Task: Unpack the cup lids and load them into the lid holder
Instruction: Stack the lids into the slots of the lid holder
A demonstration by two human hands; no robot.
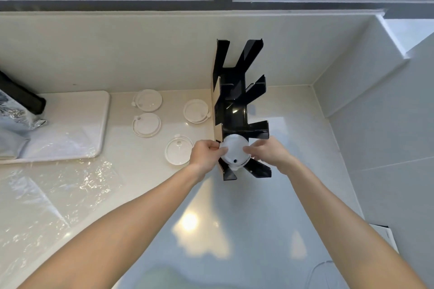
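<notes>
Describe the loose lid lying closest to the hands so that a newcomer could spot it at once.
Start at the black lid holder standing on the pale counter. Four white lids lie flat to its left; the one meant is nearest the camera, just beside the left hand, lower than the others.

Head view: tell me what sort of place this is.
Probably a kitchen or drinks-prep counter by a window: a glossy pale countertop with tiled walls, a black lid holder being loaded with a stack of lids, and loose cup lids beside torn plastic wrap.

four loose lids (pixel 147 100), one held lid stack (pixel 235 153), one holder (pixel 234 112), two hands (pixel 204 153)
</notes>
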